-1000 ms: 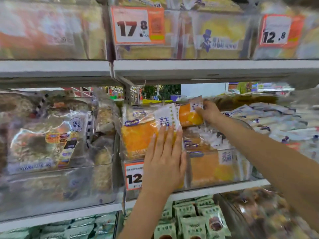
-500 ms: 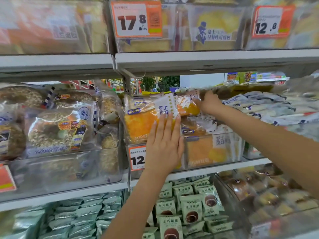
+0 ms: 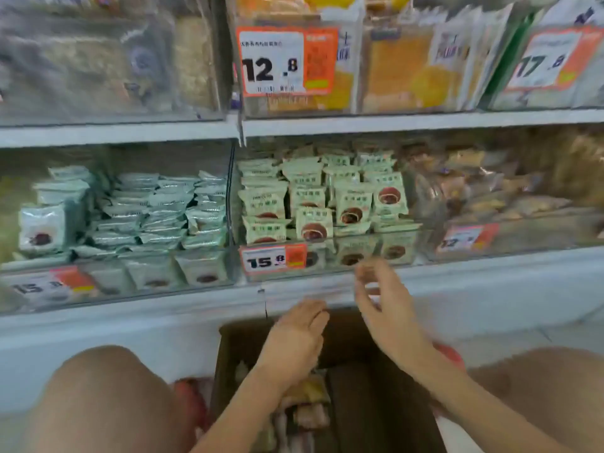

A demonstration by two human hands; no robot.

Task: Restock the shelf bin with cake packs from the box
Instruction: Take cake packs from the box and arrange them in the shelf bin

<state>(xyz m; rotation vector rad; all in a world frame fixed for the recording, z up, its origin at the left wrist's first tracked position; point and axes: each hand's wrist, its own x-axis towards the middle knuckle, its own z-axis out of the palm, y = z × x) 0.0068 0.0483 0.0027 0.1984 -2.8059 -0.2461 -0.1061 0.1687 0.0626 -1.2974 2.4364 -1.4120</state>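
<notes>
Brown box (image 3: pixel 356 338) open between knees; cake packs (image 3: pixel 305 410) inside; shelf bin (image 3: pixel 408 106) stocked above.

Both bare forearms reach up from the bottom edge toward twelve o'clock, between the bare knees (image 3: pixel 108 397). The left hand (image 3: pixel 294 341) is palm-down with fingers curled under; the right hand (image 3: pixel 389 308), at its two o'clock, is blurred, fingers loosely spread.

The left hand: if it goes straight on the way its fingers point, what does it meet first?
Probably the white shelf edge just beyond the brown cardboard box; the left hand points forward and slightly up, though depth is unclear.
</notes>
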